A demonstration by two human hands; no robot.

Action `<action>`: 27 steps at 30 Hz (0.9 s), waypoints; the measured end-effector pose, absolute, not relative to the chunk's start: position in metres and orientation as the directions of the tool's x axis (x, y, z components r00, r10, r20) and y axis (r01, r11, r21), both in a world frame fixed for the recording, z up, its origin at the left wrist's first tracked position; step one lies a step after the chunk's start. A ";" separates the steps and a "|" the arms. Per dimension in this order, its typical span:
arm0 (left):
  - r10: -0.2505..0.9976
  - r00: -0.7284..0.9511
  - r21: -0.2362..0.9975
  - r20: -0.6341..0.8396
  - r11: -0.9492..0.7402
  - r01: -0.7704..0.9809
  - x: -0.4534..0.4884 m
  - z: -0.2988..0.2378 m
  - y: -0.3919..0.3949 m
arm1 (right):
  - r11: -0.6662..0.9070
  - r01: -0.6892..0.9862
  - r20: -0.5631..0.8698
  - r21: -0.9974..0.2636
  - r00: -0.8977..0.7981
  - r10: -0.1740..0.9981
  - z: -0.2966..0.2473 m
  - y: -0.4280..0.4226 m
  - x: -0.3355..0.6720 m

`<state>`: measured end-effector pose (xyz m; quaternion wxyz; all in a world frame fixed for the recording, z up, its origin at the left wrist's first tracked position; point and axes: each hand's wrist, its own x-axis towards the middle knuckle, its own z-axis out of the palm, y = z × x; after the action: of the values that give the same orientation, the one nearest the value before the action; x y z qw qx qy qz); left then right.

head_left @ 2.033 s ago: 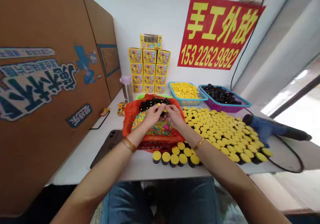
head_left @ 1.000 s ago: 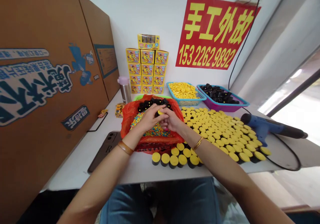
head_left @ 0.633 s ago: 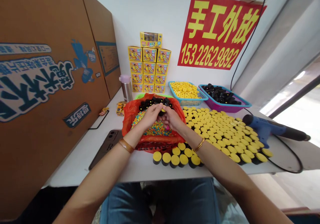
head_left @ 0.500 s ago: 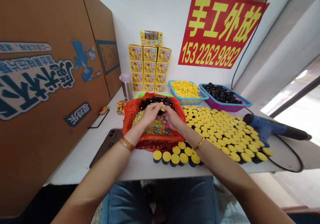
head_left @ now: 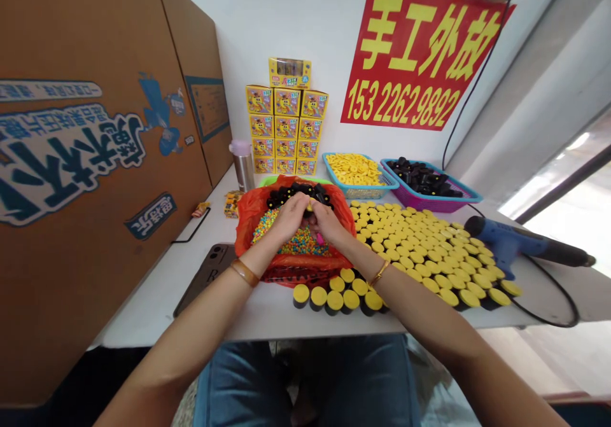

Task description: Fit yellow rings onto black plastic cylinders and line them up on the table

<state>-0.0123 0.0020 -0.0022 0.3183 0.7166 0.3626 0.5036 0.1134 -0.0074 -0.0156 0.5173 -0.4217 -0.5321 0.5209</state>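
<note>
My left hand (head_left: 290,216) and my right hand (head_left: 330,222) meet over a basket lined with a red plastic bag (head_left: 248,216). Between their closed fingers is a small black cup with a yellow lid (head_left: 310,206), mostly hidden by the fingers; both thumbs are at the lid. A bright pink object (head_left: 320,239) shows below my right fingers, its shape too small to make out. Colourful candy beads (head_left: 298,245) fill the near part of the bag under my hands. Several black cups (head_left: 281,196) lie at its far side.
Rows of yellow-lidded black cups (head_left: 410,242) cover the table's right side. Behind stand a basket of yellow lids (head_left: 353,171) and a basket of black cups (head_left: 422,182). A blue heat gun (head_left: 515,239), a phone (head_left: 205,277), a flask (head_left: 243,166), stacked yellow boxes (head_left: 286,128) and a large carton (head_left: 95,274) surround these.
My left hand has shifted slightly, its fingers closing further over the cup and lid. Both hands stay above the red bag.
</note>
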 end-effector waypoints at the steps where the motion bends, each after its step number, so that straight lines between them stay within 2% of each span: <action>1: 0.848 0.228 0.820 0.478 -0.524 0.229 -0.012 -0.002 0.002 | 0.102 -0.105 0.112 -0.989 -0.095 0.989 -0.016 -0.007 0.114; 4: 0.874 0.208 0.827 0.439 -0.483 0.289 -0.013 -0.002 -0.001 | 0.083 -0.191 0.100 -0.978 -0.081 0.992 -0.013 -0.007 0.114; 7: 0.866 0.219 0.846 0.450 -0.492 0.206 -0.013 0.000 -0.003 | -0.024 -0.301 0.025 -0.953 -0.159 0.987 -0.008 -0.010 0.114; 9: 0.851 0.234 0.854 0.470 -0.505 0.122 -0.012 0.002 -0.004 | -0.101 -0.323 -0.026 -0.941 -0.229 0.973 -0.003 -0.013 0.115; 12: 0.833 0.283 0.863 0.476 -0.505 0.036 -0.010 0.002 -0.004 | -0.121 -0.346 -0.033 -0.930 -0.249 0.968 0.001 -0.016 0.117; 17: 0.833 0.301 0.867 0.464 -0.497 0.040 -0.008 0.002 -0.005 | -0.161 -0.377 -0.067 -0.912 -0.251 0.966 0.003 -0.016 0.118; 24: 0.819 0.323 0.853 0.474 -0.518 0.061 -0.010 0.002 -0.006 | -0.096 -0.409 0.022 -0.908 -0.274 0.962 -0.001 -0.013 0.119; 27: 0.823 0.280 0.783 0.494 -0.561 0.267 -0.011 0.003 -0.006 | 0.049 -0.324 0.107 -0.945 -0.165 0.981 -0.003 -0.013 0.120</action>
<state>-0.0110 -0.0057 0.0033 0.2923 0.7446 0.3660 0.4755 0.1200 -0.0135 -0.0031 0.5463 -0.3452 -0.4752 0.5971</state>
